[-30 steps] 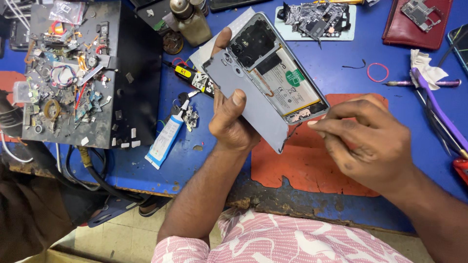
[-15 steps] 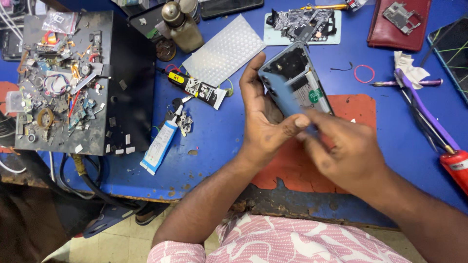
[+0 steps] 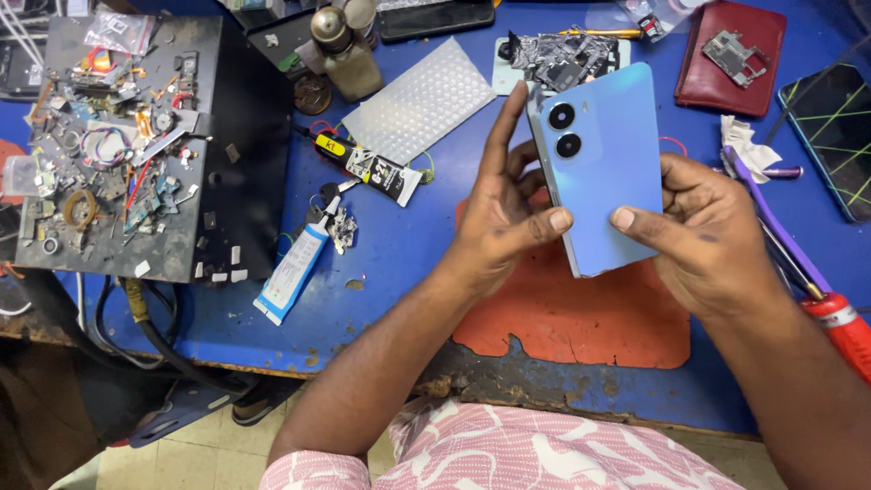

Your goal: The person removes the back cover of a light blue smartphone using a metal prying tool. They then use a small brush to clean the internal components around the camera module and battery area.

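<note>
A light blue phone [image 3: 603,172] with two round camera lenses faces up at me, its back cover outward, held above an orange mat [image 3: 581,318]. My left hand [image 3: 504,213] grips its left edge, thumb pressed on the back and fingers behind. My right hand [image 3: 703,231] holds the right edge, thumb on the lower back. Both hands are shut on the phone.
A black box [image 3: 127,145] heaped with small parts stands at left. A white tube [image 3: 292,270], a black glue tube [image 3: 370,165], a bubble sheet [image 3: 420,100], a red case [image 3: 733,56], another phone [image 3: 835,136] and a red-handled screwdriver [image 3: 839,322] lie on the blue bench.
The phone was open side up with its inner parts showing; now its blue back cover faces me. Both hands have shifted to hold it by its edges.
</note>
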